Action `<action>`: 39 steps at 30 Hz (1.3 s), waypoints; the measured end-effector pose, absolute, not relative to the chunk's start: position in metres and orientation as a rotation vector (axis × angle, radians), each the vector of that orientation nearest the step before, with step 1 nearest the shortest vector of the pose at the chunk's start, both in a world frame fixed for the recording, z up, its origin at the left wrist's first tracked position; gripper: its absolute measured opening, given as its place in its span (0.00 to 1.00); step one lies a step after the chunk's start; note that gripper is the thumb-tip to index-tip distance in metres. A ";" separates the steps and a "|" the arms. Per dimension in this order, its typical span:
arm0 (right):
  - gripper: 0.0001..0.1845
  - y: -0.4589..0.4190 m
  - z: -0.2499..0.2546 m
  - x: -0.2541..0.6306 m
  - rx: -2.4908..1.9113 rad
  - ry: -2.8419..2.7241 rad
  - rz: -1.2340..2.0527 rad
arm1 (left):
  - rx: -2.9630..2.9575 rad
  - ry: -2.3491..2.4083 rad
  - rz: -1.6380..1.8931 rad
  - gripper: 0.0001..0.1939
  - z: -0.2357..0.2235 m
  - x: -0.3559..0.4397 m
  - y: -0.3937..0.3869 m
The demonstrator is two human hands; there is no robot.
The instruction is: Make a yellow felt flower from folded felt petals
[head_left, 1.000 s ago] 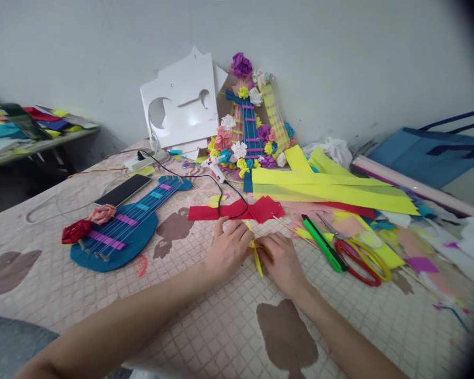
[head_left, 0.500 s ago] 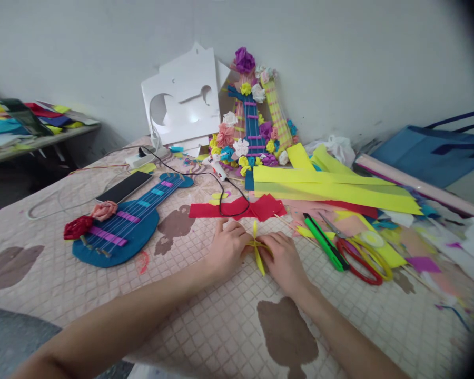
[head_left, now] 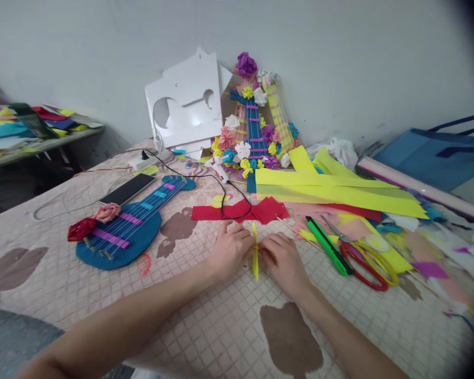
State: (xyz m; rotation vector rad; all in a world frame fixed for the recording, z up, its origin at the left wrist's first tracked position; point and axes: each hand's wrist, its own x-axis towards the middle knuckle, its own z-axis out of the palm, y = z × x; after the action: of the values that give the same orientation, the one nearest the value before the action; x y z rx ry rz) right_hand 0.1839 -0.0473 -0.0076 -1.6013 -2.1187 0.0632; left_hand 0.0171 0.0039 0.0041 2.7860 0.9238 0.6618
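Note:
Between my hands is a narrow yellow crepe paper strip (head_left: 255,264), pinched at its middle, its two ends pointing away from me and toward me. My left hand (head_left: 233,250) grips it from the left with curled fingers. From the right, my right hand (head_left: 283,259) is closed on the same piece; the fingertips of both hands nearly meet and partly hide it. Just beyond them lies red crepe paper (head_left: 266,210) with a black cord across it. A green box cutter (head_left: 327,246) and red and yellow scissors (head_left: 363,266) rest right of my right hand.
A blue paper guitar (head_left: 130,237) with flowers lies left, beside a black phone (head_left: 128,189). Behind are a hot glue gun (head_left: 219,171), a power strip (head_left: 150,159), white foam board (head_left: 189,121) and flower-decorated guitars (head_left: 256,131). Yellow paper sheets (head_left: 332,189) and scraps cover the right side.
The yellow strip's side parts, visible between my fingers before, are now folded or covered, leaving a narrower piece showing. My hands stay nearly in place; the view shifts slightly.

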 end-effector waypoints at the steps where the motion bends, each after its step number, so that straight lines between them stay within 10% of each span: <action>1: 0.07 -0.047 -0.009 0.184 -1.608 -2.121 0.071 | 2.776 0.932 0.654 0.07 0.003 0.017 0.004; 39: 0.01 -0.043 -0.009 0.183 -1.567 -2.228 -0.025 | 2.827 1.021 0.545 0.03 -0.004 0.018 0.004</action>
State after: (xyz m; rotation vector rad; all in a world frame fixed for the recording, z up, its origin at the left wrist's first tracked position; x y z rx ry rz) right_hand 0.1830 -0.0427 -0.0095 -1.5665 -2.2282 -0.0251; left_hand 0.0177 0.0044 -0.0036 2.8267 1.0215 0.5450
